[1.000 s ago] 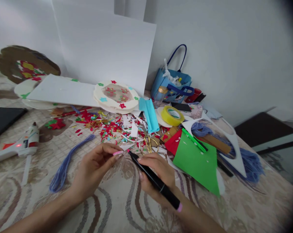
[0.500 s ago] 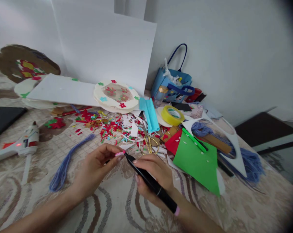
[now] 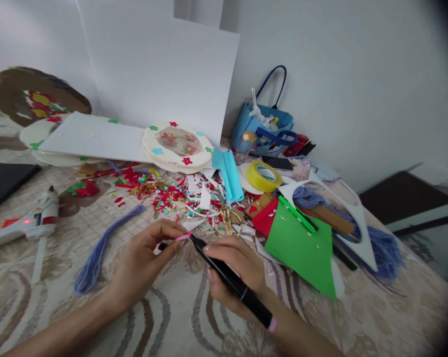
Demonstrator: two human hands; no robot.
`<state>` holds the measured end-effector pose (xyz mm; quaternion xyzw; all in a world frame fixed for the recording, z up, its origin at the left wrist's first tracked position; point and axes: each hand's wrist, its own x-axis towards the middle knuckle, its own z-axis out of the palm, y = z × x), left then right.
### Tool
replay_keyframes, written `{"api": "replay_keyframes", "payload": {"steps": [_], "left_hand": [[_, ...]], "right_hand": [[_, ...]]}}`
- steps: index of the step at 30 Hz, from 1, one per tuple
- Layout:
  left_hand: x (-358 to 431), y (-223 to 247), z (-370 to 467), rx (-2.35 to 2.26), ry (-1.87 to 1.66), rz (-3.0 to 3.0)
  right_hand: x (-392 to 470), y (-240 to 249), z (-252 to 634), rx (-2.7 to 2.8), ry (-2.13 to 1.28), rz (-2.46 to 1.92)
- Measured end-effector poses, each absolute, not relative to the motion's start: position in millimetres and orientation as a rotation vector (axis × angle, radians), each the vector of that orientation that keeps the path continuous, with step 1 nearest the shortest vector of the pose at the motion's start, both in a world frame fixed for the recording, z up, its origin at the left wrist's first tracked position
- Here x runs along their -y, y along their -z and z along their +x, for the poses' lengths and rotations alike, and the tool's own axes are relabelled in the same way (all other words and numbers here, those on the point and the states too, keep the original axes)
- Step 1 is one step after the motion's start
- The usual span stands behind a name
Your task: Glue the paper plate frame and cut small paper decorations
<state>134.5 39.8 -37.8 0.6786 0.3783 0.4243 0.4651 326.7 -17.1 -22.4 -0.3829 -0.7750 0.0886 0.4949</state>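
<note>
My left hand (image 3: pixel 145 258) pinches a small pink piece (image 3: pixel 183 237) between thumb and fingertips; its exact shape is too small to make out. Wrapped around a black marker (image 3: pixel 233 280) with a pink end is my right hand (image 3: pixel 239 270). The marker's tip touches or nearly touches the pink piece. A small black object, perhaps the marker's cap (image 3: pixel 162 246), shows just past my left thumb. Gold-handled scissors (image 3: pixel 229 221) lie just beyond my hands among paper scraps (image 3: pixel 172 196).
To the left are a hot glue gun (image 3: pixel 41 218) with its red light lit, a blue yarn bundle (image 3: pixel 101 253) and a black device (image 3: pixel 8 183). Green paper (image 3: pixel 302 253), yellow tape (image 3: pixel 264 177) and a blue bag (image 3: pixel 261 129) are on the right. A flower-decorated disc (image 3: pixel 177 147) lies behind.
The pink piece has turned slightly at my left fingertips, and more of the small black object shows beside the thumb. The marker stays at the piece.
</note>
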Motion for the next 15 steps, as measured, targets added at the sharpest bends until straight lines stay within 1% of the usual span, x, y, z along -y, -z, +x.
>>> {"api": "replay_keyframes", "payload": {"steps": [9,15], "left_hand": [[-40.3,40.4,135.4,-0.916,-1.068,1.635],[-38.4,40.3,133.1,-0.935,-1.117,1.794]], "right_hand": [[16.0,26.2,328.6,1.881,-0.169,-0.923],[17.9,23.1,324.5,1.890,-0.217,-0.882]]}}
